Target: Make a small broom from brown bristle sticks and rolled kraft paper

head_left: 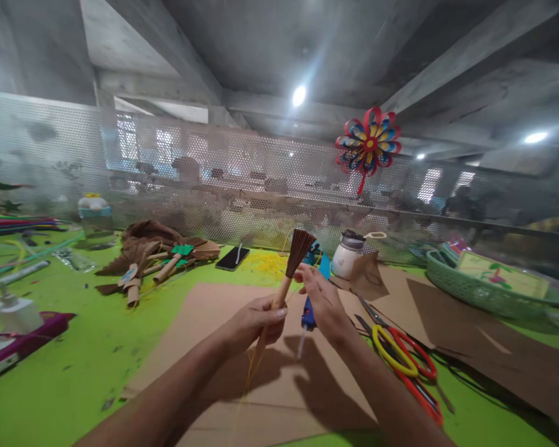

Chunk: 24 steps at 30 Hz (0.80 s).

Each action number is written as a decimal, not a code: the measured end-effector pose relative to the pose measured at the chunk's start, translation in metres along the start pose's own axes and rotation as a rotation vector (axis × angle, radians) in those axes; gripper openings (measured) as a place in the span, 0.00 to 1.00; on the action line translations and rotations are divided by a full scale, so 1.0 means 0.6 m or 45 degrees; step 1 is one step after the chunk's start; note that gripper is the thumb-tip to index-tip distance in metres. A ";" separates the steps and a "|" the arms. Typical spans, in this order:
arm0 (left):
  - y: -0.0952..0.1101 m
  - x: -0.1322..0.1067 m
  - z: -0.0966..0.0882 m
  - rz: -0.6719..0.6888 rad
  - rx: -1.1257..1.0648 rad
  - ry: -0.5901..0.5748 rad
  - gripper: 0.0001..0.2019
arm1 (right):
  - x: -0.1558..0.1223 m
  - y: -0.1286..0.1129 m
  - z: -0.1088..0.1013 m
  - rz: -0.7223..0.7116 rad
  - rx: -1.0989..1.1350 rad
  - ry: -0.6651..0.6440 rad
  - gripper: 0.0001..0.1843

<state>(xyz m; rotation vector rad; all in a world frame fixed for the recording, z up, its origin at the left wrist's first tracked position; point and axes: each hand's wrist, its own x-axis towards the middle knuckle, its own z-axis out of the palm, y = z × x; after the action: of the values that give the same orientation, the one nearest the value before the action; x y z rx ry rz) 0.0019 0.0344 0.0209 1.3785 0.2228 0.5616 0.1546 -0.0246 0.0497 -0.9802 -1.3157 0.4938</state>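
A small broom made of brown paper (300,251) stands tilted in front of me, its fringed head up. My left hand (263,320) is closed around its tan handle (283,292). Thin yellow strands (250,369) hang below that hand. My right hand (323,304) is at the broom's neck, its fingertips drawn together; what they pinch is hidden. Under and beside the right hand lies a blue glue gun (309,315) with a clear glue stick in its back. Both hands are above a brown cardboard sheet (205,323).
Scissors with yellow and red handles (395,351) lie at right. Behind are a phone (233,259), yellow shredded strands (266,263) and a white jar (347,256). Brown paper pieces (144,264) lie left, past a purple power strip (28,341). A green basket (484,288) stands right.
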 end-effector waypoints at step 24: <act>-0.012 0.005 0.005 -0.070 -0.217 -0.037 0.12 | -0.016 0.031 0.019 0.590 0.466 -0.472 0.21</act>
<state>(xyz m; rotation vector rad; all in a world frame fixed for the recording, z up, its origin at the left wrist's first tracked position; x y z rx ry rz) 0.0076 0.0327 0.0150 1.2111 0.1842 0.5030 0.1458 -0.0188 0.0284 -0.9063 -1.2540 1.2752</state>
